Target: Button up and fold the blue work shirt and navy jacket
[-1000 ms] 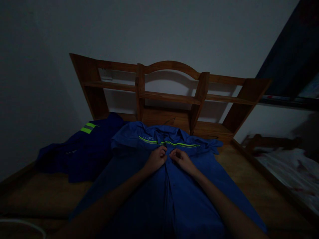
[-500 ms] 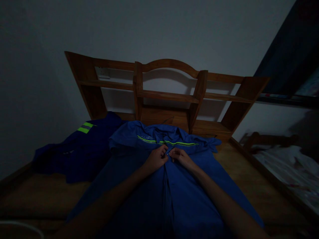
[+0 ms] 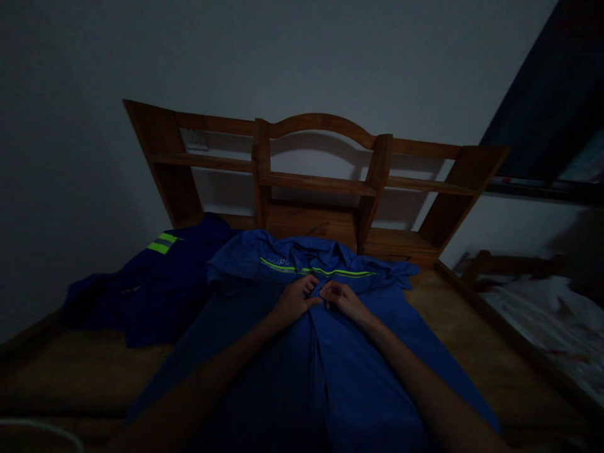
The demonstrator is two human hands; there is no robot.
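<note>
A blue work shirt (image 3: 358, 377) with a thin yellow-green stripe lies spread on a wooden bed board (image 3: 472, 327) in dim light. My left hand (image 3: 295, 301) and my right hand (image 3: 343, 298) meet at the shirt's front opening just below the collar. Both pinch the fabric edges there, fingers curled and close together. What sits between the fingertips is too small and dark to make out.
A second dark blue garment (image 3: 151, 283) with yellow-green bands lies crumpled to the left. A wooden headboard with shelves (image 3: 311, 182) stands against the wall behind. Another bed with pale bedding (image 3: 552, 327) is at the right.
My hands have stayed at the shirt's front, with the fingertips drawing slightly closer together. The view has barely shifted.
</note>
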